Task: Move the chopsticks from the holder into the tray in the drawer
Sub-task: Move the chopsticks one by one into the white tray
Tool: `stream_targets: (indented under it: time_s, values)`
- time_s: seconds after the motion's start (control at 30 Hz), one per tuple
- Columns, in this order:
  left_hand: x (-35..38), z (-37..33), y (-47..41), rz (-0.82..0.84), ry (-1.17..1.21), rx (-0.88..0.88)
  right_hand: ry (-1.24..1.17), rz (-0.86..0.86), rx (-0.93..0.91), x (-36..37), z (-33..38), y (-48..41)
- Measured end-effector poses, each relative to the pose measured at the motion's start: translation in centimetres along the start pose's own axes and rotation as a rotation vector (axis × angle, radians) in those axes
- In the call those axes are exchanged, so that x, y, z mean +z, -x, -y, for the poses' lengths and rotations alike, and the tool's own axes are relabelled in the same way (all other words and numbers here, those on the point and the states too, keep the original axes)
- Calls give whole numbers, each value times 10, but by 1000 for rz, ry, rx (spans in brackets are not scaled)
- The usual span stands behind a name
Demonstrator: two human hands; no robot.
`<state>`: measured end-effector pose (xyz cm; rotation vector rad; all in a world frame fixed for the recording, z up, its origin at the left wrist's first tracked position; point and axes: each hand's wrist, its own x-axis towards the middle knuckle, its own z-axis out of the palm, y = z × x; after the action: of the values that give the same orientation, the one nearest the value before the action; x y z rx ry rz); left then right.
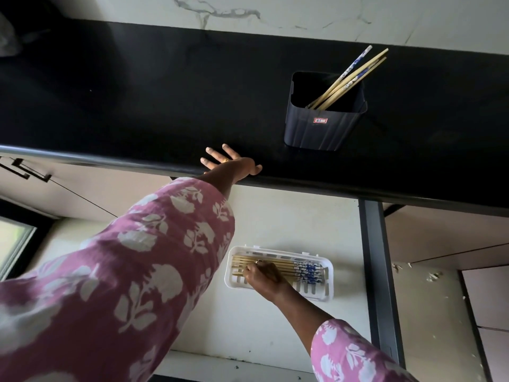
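A dark ribbed holder [323, 125] stands on the black counter [137, 106] at the right, with three chopsticks [355, 75] leaning out toward the back right. Below, in the open drawer [275, 326], a white slotted tray [329, 285] holds several chopsticks [300, 268] laid side by side, blue-patterned ends to the right. My right hand [263, 279] is down in the tray, fingers curled on the chopsticks' plain ends. My left hand [232, 164] rests flat on the counter's front edge, fingers spread, to the left of the holder.
A dark metal drawer rail [377, 271] runs along the drawer's right side. Pale cabinet fronts [446, 232] lie to the right and a cabinet handle [24, 169] at the left. A marbled wall [275, 12] backs the counter.
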<state>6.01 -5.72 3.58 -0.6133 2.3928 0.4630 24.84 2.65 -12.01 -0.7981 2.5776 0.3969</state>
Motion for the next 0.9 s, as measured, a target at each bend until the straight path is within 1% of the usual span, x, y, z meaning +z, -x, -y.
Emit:
stream_targets:
  time_s: [0.03,0.07,0.1,0.17,0.2,0.23,0.3,0.33,0.47,0.57,0.67,0.77,0.83,0.9]
  values:
    - [0,0,0,1,-4,-3,-64,103,-107,10,1,-10]
    - [0,0,-1,1,-8,-5,-227,115,-218,13,5,-12]
    - [0,0,-1,1,-9,-6,-253,-14,-173,12,1,-13]
    - [0,0,-1,3,-8,-7,-291,-102,-47,11,-5,-12]
    - [0,0,-1,3,-5,-7,-415,-150,1,5,-9,-7]
    - [0,0,-1,2,-4,-7,-417,-252,-33,-5,-16,-5]
    - [0,1,-1,2,-6,-4,-300,-496,-90,-20,-35,0]
    - [0,1,-2,3,-6,0,-298,-591,-71,-30,-46,3]
    - [2,3,-7,9,-17,4,-264,-903,68,-65,-91,7]
    - [6,3,-11,-4,-14,-7,-328,-1087,177,-98,-131,7]
    - [7,1,-14,-7,-15,-19,-282,-1260,278,-131,-174,9]
    - [7,-1,-17,-2,2,-33,-278,-1345,441,-164,-213,12]
    - [8,-2,-19,-3,6,-38,-391,-1305,572,-181,-236,10]
    - [8,-3,-21,-2,1,-43,-557,-1206,683,-194,-261,4]
